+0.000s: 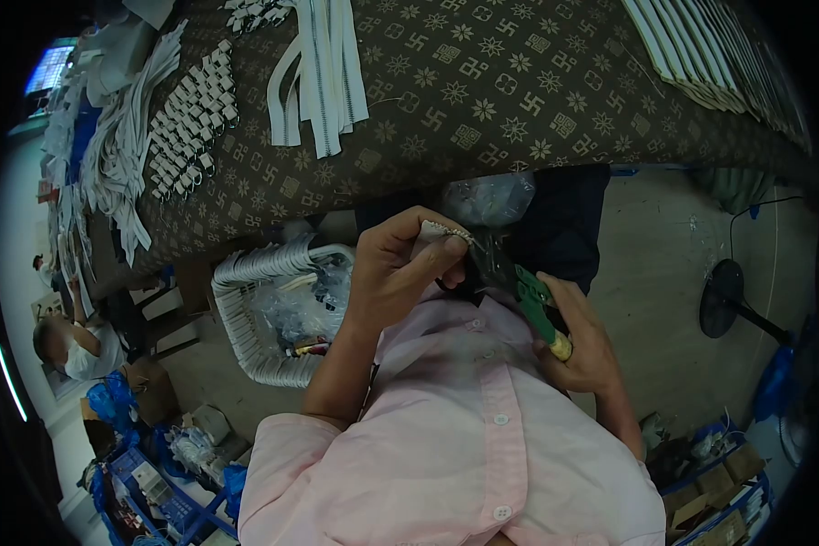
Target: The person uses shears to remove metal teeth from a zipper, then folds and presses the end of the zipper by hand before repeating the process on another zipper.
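1 white strip [430, 234] partly hidden by left hand [400, 262]; pliers [535, 302], tips indistinct.

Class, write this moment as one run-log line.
left hand: pinching white toothed-edge fabric strip | right hand: gripping green-handled pliers-like tool | tool tip: near strip, contact unclear | nearby: white woven basket
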Tool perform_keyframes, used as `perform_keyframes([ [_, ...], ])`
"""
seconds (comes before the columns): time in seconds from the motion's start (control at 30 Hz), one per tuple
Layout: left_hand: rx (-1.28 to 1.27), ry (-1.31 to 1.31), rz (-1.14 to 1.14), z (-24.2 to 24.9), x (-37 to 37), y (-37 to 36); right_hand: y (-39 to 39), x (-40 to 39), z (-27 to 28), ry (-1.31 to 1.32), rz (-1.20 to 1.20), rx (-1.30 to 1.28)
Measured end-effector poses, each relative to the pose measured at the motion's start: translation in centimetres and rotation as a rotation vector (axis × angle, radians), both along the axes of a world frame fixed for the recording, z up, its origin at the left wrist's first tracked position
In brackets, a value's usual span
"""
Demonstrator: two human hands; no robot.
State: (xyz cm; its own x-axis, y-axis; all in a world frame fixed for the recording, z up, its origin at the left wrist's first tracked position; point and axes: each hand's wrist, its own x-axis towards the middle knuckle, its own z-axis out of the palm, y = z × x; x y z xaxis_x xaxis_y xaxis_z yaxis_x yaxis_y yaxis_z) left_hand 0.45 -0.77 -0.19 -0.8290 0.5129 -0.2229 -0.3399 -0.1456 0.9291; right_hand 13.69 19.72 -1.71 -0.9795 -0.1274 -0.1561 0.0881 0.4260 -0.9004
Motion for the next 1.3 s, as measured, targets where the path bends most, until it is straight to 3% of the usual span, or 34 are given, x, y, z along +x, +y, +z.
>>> perform_keyframes([
  [0.7,0.025,-0.077,-0.053,-0.8,-0.2,0.0,0.1,-0.2,-0.6,0.097,-0.082,0.127],
  [1.3,0.127,-0.094,0.011,-0.7,0.0,1.2,-0.6,-0.4,-1.2,0.103,-0.088,0.031],
])
